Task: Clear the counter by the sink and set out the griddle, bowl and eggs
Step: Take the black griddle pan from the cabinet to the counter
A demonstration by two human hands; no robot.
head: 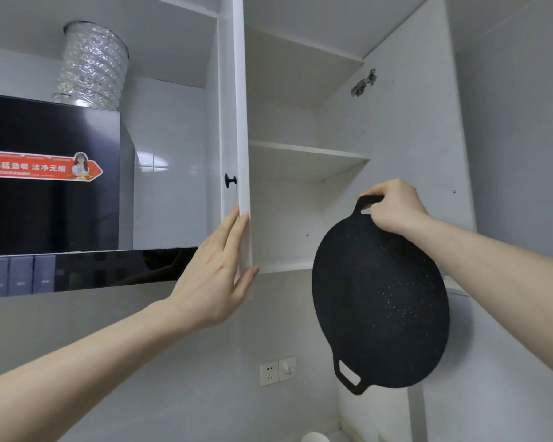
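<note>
A round black speckled griddle [380, 307] with two loop handles hangs on edge in front of the open wall cabinet. My right hand [393, 207] is shut on its upper handle and holds it in the air. My left hand [217, 272] lies flat, fingers apart, against the lower edge of the white cabinet door [235, 122], which stands edge-on to me. It holds nothing. The bowl and eggs are out of view.
The cabinet's shelves [307, 151] show nothing on them. A black range hood [48, 202] with a foil duct [91, 63] fills the left. A wall socket [276, 371] sits below on the grey wall. A white rounded object [315, 438] peeks in at the bottom edge.
</note>
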